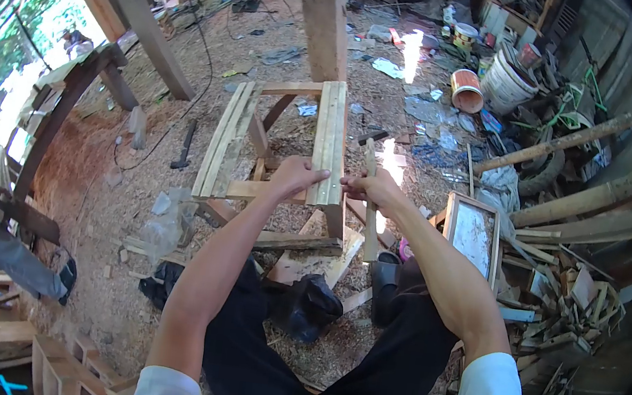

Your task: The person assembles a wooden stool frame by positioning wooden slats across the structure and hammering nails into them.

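Observation:
A low wooden frame (235, 186) with pale slats along two sides stands on the ground before me. My left hand (295, 178) is closed at the near end of the right-hand slat (330, 136), its thumb lying on the wood and its curled fingers at the inner edge. Just right of that slat, my right hand (381, 190) is closed around a hammer (371, 232), head pointing away and pale handle toward me. The fingertips of this hand are pinched close to the slat's outer edge; anything small between them is too small to make out.
Another hammer (186, 145) lies on the shaving-covered ground at left. A wooden post (321, 24) rises behind the frame. Buckets (467, 90), poles (576, 138) and scrap wood (574, 308) crowd the right. A black plastic bag (306, 307) lies between my legs. Another person's leg (9, 254) shows at left.

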